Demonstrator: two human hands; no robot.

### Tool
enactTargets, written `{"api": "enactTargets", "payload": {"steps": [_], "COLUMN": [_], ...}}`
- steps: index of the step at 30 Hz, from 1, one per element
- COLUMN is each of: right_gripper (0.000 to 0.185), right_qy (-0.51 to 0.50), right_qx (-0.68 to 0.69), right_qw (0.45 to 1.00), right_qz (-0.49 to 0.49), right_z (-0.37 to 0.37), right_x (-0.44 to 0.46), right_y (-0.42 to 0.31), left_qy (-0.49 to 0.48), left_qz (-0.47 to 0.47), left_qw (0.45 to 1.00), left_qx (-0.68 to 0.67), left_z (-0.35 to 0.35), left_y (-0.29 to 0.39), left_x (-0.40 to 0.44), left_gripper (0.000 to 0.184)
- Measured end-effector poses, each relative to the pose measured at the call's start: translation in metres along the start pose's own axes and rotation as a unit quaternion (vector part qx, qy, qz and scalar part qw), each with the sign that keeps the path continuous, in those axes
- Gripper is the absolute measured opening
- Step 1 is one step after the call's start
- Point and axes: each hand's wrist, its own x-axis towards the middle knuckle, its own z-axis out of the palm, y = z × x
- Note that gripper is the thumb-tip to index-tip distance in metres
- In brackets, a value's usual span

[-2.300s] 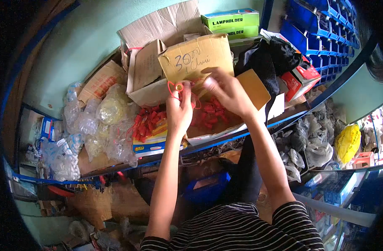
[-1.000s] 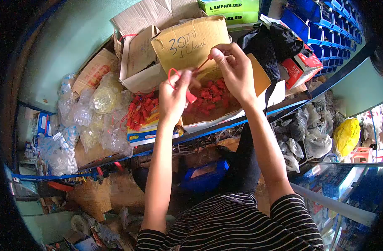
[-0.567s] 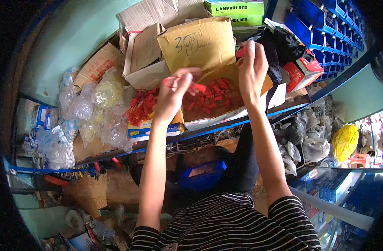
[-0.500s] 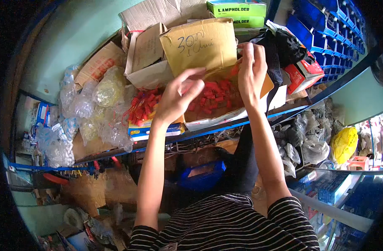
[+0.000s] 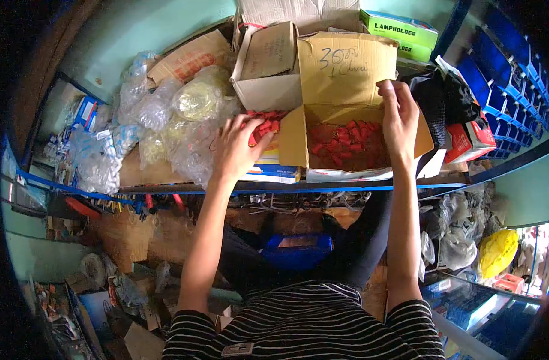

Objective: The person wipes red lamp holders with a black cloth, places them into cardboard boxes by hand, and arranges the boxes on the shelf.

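A bunch of small red tube-like pieces [image 5: 267, 123] with thin strands lies on a blue and yellow box [image 5: 273, 172]. My left hand [image 5: 235, 150] curls its fingers and thumb around part of that bunch. To the right stands an open cardboard box [image 5: 292, 138], with handwriting on its raised lid [image 5: 346, 69]. More red pieces [image 5: 346, 143] are scattered over its bottom. My right hand [image 5: 400, 120] is at the lid's right edge, thumb and fingers closed there, and it appears to pinch the cardboard.
Clear plastic bags [image 5: 190, 114] crowd the bench's left side. Behind are a grey-white carton [image 5: 265, 66] and green lampholder boxes [image 5: 400, 30]. Black cloth [image 5: 427, 96] and a red-white box [image 5: 469, 138] sit at right, near blue bins [image 5: 496, 78]. The bench's blue edge [image 5: 346, 188] runs in front.
My left hand has gone from above the open box leftward to the red bunch. My right hand stays by the lid. The view has shifted, and the open box's inside shows more fully.
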Motion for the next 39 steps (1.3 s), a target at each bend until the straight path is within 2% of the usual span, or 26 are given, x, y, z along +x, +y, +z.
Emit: {"api": "enactTargets", "payload": {"steps": [1,2,5,6,9,10,11,13,15,16,19,21,22,25,26,27,29,30,31,32,33,35,36,37,39], "right_gripper": [0.031,0.031,0.033,0.033,0.036,0.036,0.037,0.038,0.038,0.038,0.039,0.039,0.039,0.04,0.04,0.04,0.039,0.039,0.038,0.037,0.036,0.035,0.034,0.034,0.032], "right_qy": [-0.004,-0.008,-0.035,-0.046,-0.062,-0.073,-0.084,-0.102,-0.118,-0.122,-0.183,-0.19,-0.191,-0.215,-0.222,-0.229,-0.27,-0.278,-0.287,-0.281,-0.296,-0.306,-0.324,-0.34,-0.358], "right_qx": [0.019,0.024,-0.002,-0.018,-0.032,-0.038,-0.043,-0.041,-0.026,-0.026,-0.038,-0.037,-0.037,-0.044,-0.045,-0.047,-0.025,-0.043,-0.062,-0.061,-0.071,-0.09,-0.11,-0.127,-0.166], "right_qw": [0.999,1.0,0.999,0.998,0.998,0.996,0.995,0.994,0.992,0.992,0.982,0.981,0.981,0.975,0.974,0.972,0.963,0.959,0.955,0.957,0.952,0.948,0.939,0.929,0.901], "right_qz": [-0.028,-0.016,0.013,0.023,0.012,0.015,0.017,0.019,0.018,-0.013,0.029,0.005,-0.01,-0.017,-0.025,-0.034,0.012,-0.009,-0.031,-0.043,-0.001,0.006,-0.035,-0.076,-0.182], "right_z": [0.001,0.001,0.002,0.002,0.003,0.002,0.002,0.001,0.004,0.008,0.004,0.003,0.003,0.003,0.004,0.005,0.005,0.004,0.004,0.004,0.003,0.005,0.01,0.018,0.041], "right_x": [0.002,0.0,-0.001,-0.001,-0.002,-0.003,-0.003,-0.004,-0.005,-0.003,-0.008,-0.007,-0.008,-0.009,-0.009,-0.009,-0.011,-0.011,-0.01,-0.011,-0.011,-0.012,-0.011,-0.009,-0.006], "right_y": [0.004,0.005,0.002,0.002,0.0,0.0,0.0,0.0,0.003,0.008,0.002,0.006,0.006,-0.002,0.0,0.0,-0.005,-0.004,-0.002,0.0,-0.006,-0.01,-0.014,-0.02,-0.031], "left_qy": [-0.006,0.028,-0.007,0.03,0.02,0.065,0.037,0.138,0.139,0.138,0.15,0.14,0.185,0.182,0.178,0.179,0.181,0.158,0.095,0.083,0.071,0.061,0.056,0.05,0.002], "left_qz": [-0.006,0.012,-0.056,-0.029,-0.119,-0.124,-0.212,-0.16,-0.199,-0.211,-0.235,-0.262,-0.258,-0.263,-0.272,-0.25,-0.206,-0.213,-0.271,-0.242,-0.215,-0.158,-0.131,-0.05,-0.028], "left_qw": [1.0,0.999,0.989,0.991,0.958,0.951,0.925,0.907,0.874,0.864,0.831,0.798,0.778,0.759,0.759,0.786,0.831,0.843,0.83,0.862,0.891,0.927,0.943,0.955,0.957], "left_qx": [-0.015,-0.018,-0.133,-0.127,-0.261,-0.277,-0.315,-0.365,-0.422,-0.435,-0.481,-0.525,-0.542,-0.568,-0.564,-0.537,-0.484,-0.468,-0.478,-0.437,-0.394,-0.334,-0.301,-0.289,-0.288], "left_z": [0.002,0.003,0.004,0.007,0.009,0.006,0.001,0.005,0.005,0.004,0.005,-0.003,-0.005,-0.016,-0.02,-0.017,-0.007,-0.007,-0.015,-0.011,-0.011,-0.012,-0.015,-0.006,-0.002], "left_y": [0.0,0.002,-0.003,-0.008,-0.02,-0.021,-0.024,-0.033,-0.038,-0.039,-0.038,-0.033,-0.019,-0.009,-0.005,-0.008,-0.018,-0.013,-0.006,-0.011,-0.01,-0.009,-0.008,-0.02,-0.022], "left_x": [0.001,0.002,0.008,0.009,0.015,0.018,0.02,0.029,0.035,0.038,0.047,0.053,0.058,0.065,0.064,0.065,0.064,0.059,0.051,0.046,0.042,0.029,0.023,0.02,0.011], "left_gripper": [0.039,0.031,0.028,0.025,0.022,0.017,0.019,0.022,0.025,0.025,0.026,0.028,0.028,0.027,0.028,0.028,0.029,0.03,0.03,0.031,0.033,0.032,0.033,0.03,0.032]}}
